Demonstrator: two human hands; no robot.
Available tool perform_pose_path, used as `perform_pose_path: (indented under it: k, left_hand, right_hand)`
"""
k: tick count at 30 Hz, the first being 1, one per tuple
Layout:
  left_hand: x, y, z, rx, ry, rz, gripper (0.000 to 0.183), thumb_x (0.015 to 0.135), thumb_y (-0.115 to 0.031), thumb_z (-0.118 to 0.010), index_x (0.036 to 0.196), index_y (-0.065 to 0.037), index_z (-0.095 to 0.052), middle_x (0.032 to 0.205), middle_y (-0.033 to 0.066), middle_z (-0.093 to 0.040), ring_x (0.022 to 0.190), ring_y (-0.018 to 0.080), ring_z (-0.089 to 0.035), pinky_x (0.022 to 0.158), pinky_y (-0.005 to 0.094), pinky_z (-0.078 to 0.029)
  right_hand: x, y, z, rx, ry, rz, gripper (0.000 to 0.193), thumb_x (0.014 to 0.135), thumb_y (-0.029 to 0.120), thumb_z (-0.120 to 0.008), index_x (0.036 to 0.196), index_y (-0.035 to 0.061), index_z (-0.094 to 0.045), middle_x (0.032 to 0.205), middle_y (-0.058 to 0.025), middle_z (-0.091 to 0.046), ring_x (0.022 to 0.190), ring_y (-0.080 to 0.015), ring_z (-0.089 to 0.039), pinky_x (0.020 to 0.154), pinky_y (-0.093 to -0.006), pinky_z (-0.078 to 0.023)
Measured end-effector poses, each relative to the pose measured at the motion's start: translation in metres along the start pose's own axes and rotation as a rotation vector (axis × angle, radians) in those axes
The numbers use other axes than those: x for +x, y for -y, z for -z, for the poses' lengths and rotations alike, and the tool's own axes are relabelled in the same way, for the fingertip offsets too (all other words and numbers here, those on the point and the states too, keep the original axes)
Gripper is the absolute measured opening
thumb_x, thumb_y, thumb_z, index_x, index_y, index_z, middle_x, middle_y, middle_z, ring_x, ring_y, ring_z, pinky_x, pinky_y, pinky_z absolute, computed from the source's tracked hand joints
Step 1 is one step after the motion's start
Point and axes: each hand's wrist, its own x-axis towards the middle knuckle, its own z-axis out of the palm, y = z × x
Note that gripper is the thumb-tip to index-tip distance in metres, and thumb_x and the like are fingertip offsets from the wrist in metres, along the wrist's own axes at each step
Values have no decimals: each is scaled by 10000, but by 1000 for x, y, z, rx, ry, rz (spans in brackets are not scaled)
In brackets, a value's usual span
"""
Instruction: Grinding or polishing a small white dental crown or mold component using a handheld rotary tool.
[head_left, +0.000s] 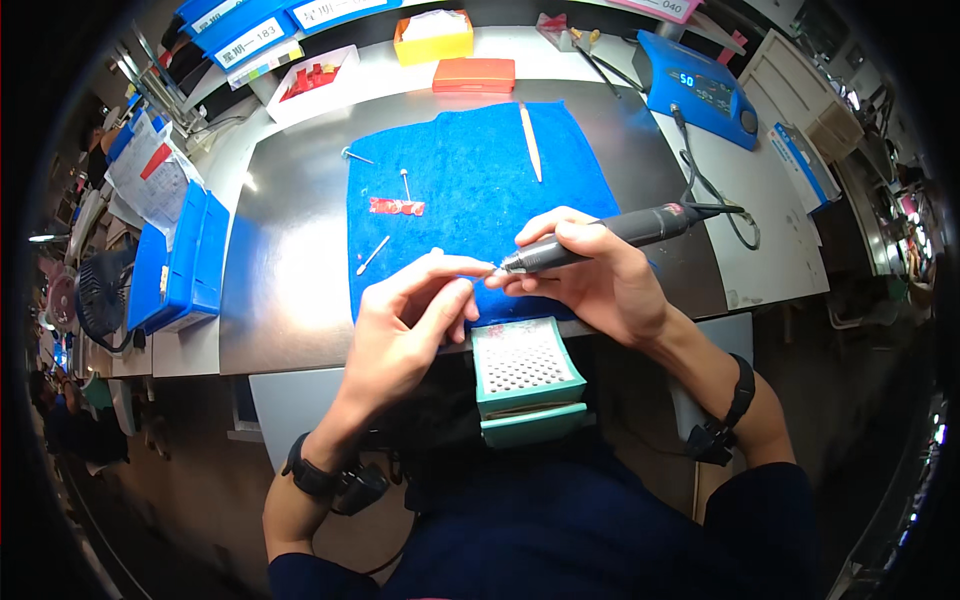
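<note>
Right hand point(590, 275) is wrapped around a dark rotary handpiece point(600, 236), held like a pen with its tip pointing left, over the front edge of the blue towel point(470, 190). Left hand point(410, 320) has thumb and forefinger pinched shut on something tiny right at the tool's tip (too small to tell what it is). The handpiece cord point(715, 195) runs back to a blue control box point(700, 85) at the far right of the bench. On the towel: a red-wrapped bit point(397, 207), a few loose pins point(373, 255) and a pale stick point(530, 142). A teal perforated box point(525, 375) sits at the bench edge just under the hands
</note>
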Motion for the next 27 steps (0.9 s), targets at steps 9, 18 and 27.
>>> perform_pose_path:
  k: [9,18,27]
  left_hand:
    - [-2,-2,1,25,25,12,220,1014,-18,-544,1173,-8,-695,837,20,-616,700,61,-552,645,213,-471]
    - [3,1,4,43,5,-30,213,1023,-33,-542,1171,-20,-694,829,18,-625,672,63,-556,615,208,-456]
    - [-5,21,3,104,-66,-80,137,1008,-65,-562,1095,-2,-648,735,40,-595,588,108,-561,535,230,-439]
  right_hand:
    - [4,1,-1,-22,25,-25,311,1005,237,-522,1132,-39,-592,1055,-230,-686,1012,-268,-669,985,-379,-498]
    - [9,2,4,7,29,-27,294,999,232,-517,1138,-19,-581,1102,-247,-674,1049,-302,-656,990,-402,-497]
    - [14,-23,13,65,50,-68,212,976,172,-594,1118,15,-606,1072,-132,-673,1031,-249,-690,959,-373,-556]
